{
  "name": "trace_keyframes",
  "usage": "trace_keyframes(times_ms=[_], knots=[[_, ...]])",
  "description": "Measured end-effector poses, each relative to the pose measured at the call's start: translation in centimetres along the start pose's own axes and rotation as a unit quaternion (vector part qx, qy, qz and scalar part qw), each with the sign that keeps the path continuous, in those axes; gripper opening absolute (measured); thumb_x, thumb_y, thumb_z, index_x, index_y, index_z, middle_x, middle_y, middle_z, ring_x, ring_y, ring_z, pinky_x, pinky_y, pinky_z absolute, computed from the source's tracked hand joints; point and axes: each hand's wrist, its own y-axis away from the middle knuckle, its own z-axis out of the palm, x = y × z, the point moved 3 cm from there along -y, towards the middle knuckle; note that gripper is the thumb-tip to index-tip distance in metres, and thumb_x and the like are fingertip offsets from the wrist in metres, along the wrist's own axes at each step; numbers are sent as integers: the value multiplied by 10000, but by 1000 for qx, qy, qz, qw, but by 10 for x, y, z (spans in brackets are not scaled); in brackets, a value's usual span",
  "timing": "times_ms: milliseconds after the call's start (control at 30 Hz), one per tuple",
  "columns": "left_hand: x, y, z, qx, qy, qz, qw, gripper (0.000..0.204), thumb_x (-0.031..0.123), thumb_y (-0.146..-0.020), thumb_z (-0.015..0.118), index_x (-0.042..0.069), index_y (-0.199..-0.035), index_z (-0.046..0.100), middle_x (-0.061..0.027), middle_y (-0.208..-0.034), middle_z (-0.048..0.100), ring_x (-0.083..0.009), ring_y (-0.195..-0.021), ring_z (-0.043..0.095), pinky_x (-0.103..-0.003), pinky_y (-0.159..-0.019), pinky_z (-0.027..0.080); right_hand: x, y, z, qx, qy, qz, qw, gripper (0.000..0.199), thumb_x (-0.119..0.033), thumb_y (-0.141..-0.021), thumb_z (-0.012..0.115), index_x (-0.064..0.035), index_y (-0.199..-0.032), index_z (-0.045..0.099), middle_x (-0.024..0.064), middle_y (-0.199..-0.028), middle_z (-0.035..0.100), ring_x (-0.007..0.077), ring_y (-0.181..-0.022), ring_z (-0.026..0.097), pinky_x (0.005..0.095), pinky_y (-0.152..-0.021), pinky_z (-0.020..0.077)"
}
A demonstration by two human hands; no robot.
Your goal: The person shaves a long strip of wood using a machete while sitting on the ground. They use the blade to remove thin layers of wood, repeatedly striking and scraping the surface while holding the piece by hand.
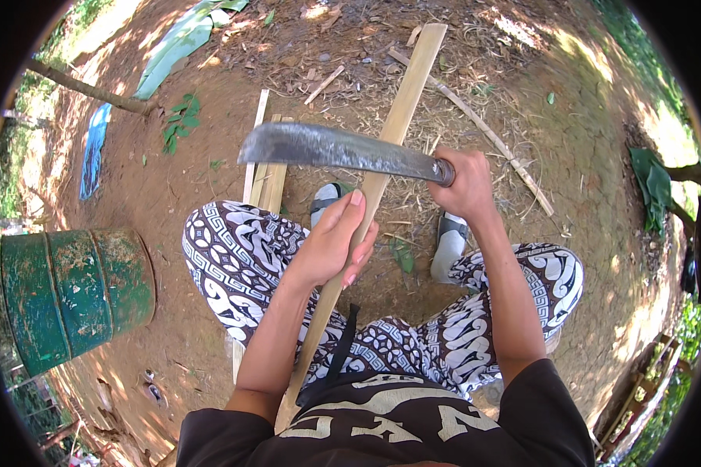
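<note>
My left hand [339, 240] is wrapped round a long flat bamboo strip [411, 86], thumb along its face. The strip runs from beside my waist, between my knees, up to the far side, tilted to the right. In my closed right hand [465, 184] is the handle of a machete [331, 146]. Its broad, dark, worn blade points left and lies across the strip just beyond my left hand; whether its edge touches the wood I cannot tell. The grip itself is mostly hidden by my fingers.
Several split strips [271, 175] lie beyond my left knee. A thin stick [491, 132] and shavings cover the dirt ahead. A rusty green drum [78, 292] lies at the left, near a slanting branch [93, 87] and a blue cloth [96, 152]. Dark green leaves [651, 191] hang at the right.
</note>
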Motion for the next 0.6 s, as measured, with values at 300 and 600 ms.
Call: trace_keyframes(times_ms=[300,600], knots=[[-13,6,-1,37,-42,-22,998,368,401,-1091,286,75,-965,402,-2,-556,423,-103,-340,404,-239,-333,371,51,-2,19,31,47,108,993,119,-182,-692,641,-66,-717,642,168,-597,614,385,-631,649,475,-623,522],[-25,7,-17,82,3,-81,993,392,390,-1092,307,51,-1024,491,-7,-615,464,-75,-390,420,-233,-362,366,94,-10,-10,94,-39,334,937,234,-208,-766,609,14,-693,616,200,-622,620,347,-619,621,466,-637,486]])
